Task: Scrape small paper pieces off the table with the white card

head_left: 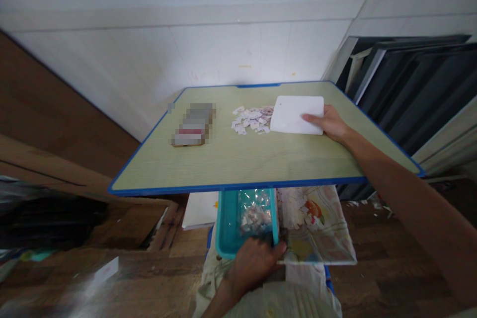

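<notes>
Teal tray (228,223), far end hidden by the tabletop (231,164)

Right hand (332,122) (thumb uppermost) grips with forearm (395,184) outstretched; left hand (257,260) sits low, knuckles up.

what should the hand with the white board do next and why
Probably sweep the small pale paper-like scraps towards the blue near edge of the light-green table with the white rectangular board: the right hand holds it at the pile's right side, and the teal rectangular tray, with the left hand at its near rim, sits below that edge.
</notes>
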Demonstrator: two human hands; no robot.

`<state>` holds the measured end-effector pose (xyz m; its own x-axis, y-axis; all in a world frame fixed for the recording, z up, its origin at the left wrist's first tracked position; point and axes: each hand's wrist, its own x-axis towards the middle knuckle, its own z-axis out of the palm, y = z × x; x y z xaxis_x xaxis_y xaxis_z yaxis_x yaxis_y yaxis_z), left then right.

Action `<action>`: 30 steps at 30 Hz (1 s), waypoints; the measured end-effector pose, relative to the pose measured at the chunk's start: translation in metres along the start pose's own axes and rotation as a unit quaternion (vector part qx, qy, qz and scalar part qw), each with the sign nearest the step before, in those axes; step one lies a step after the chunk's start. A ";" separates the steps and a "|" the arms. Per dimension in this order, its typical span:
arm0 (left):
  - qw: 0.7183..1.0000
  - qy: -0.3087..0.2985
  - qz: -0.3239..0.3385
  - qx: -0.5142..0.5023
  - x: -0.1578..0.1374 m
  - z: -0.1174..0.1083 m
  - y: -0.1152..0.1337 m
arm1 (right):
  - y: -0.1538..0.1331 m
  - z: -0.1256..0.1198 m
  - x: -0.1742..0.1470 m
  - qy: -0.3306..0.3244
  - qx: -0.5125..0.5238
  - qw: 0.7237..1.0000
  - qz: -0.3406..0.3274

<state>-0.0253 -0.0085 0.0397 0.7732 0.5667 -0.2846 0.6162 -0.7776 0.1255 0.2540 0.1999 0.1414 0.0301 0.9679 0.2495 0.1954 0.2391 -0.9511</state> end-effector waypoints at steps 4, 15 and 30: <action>1.000 0.006 0.000 0.002 0.000 -0.001 0.000 | -0.003 -0.002 -0.001 0.003 0.040 0.999 0.016; 1.000 0.004 0.005 0.008 0.000 0.000 -0.002 | 0.000 0.000 -0.001 -0.013 -0.001 1.000 0.018; 1.000 -0.009 -0.002 0.014 0.001 -0.004 0.001 | -0.010 0.001 -0.004 0.009 0.049 0.998 0.028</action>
<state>-0.0238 -0.0077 0.0437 0.7676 0.5651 -0.3023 0.6148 -0.7825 0.0984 0.2509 0.1936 0.1494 0.0557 0.9785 0.1985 0.0955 0.1926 -0.9766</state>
